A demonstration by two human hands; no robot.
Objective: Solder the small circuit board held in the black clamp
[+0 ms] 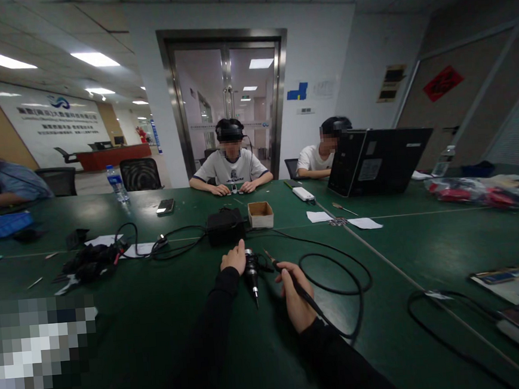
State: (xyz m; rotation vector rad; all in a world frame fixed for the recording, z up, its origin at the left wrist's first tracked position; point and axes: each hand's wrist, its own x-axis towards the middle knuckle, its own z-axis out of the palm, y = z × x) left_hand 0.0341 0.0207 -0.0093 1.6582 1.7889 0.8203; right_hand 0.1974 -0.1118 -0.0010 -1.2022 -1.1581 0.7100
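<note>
My right hand (294,290) is closed around a slim pen-like tool, which looks like a soldering iron (270,258). Its thin tip points up and left, and a black cable (310,301) trails from behind the hand. My left hand (233,260) lies against the left side of a black tool (251,271) with a silver end and a pointed metal tip facing me. The left fingers look closed on that tool's far end, though they are partly hidden. Beyond the hands stand a black box (225,224) and a small open cardboard box (260,216).
Cable loops (361,297) lie to the right. Black bundled items (91,261) and a phone (166,206) are on the left. A large black computer (378,161) stands at back right. Across the green table (163,346) sit people, one (231,167) directly opposite, handling a small object.
</note>
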